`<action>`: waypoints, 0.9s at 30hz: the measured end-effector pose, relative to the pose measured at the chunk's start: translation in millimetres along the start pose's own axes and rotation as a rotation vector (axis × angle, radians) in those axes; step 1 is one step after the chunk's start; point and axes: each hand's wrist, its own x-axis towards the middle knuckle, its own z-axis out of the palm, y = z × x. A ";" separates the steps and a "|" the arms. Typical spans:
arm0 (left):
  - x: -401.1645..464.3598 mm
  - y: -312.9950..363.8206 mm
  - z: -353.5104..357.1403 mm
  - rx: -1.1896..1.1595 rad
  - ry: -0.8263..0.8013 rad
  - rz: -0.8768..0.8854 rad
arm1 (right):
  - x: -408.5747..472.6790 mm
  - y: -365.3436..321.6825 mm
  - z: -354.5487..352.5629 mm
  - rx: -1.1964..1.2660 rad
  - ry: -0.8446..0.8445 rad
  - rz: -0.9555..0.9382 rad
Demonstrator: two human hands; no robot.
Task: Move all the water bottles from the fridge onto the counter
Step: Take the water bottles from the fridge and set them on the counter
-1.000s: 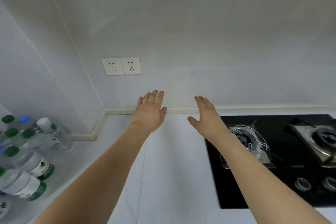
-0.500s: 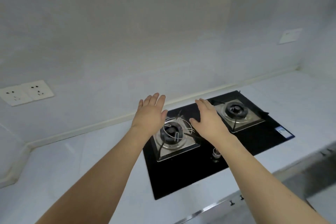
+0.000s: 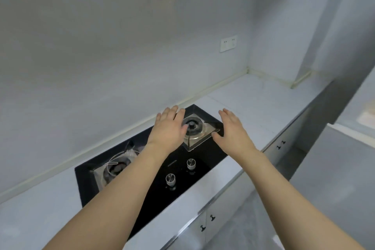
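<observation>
My left hand (image 3: 169, 128) and my right hand (image 3: 233, 131) are stretched out in front of me, palms down, fingers straight, holding nothing. They hover above the black gas hob (image 3: 146, 170) set into the white counter (image 3: 255, 103). No water bottle is in view. A white appliance body (image 3: 345, 160) at the right edge could be the fridge; I cannot tell.
The hob has two burners (image 3: 193, 127) and two round knobs (image 3: 170, 178). A wall switch plate (image 3: 228, 43) sits on the grey wall. Cabinet doors with dark handles (image 3: 207, 223) run under the counter. The counter continues right to a corner.
The view has swung right: the bottles on the counter's left end and the double socket have left the frame, and the hob and right counter corner have come in. Both hands stay open.
</observation>
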 end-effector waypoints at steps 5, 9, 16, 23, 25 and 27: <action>45.1 67.1 10.0 -0.034 0.021 0.124 | -1.0 59.1 -40.7 -0.018 0.049 0.111; 79.2 102.6 25.8 -0.028 -0.001 0.195 | -1.0 93.6 -61.1 -0.040 0.099 0.176; 151.0 164.1 52.5 -0.073 -0.026 0.332 | 13.1 156.2 -94.4 -0.076 0.156 0.294; 245.0 224.3 79.7 -0.129 -0.042 0.439 | 65.1 217.4 -133.2 -0.128 0.203 0.399; 269.9 234.4 84.9 -0.145 -0.041 0.451 | 82.8 229.8 -142.4 -0.139 0.217 0.417; 296.5 244.5 89.5 -0.152 -0.037 0.463 | 102.3 243.1 -151.4 -0.154 0.225 0.432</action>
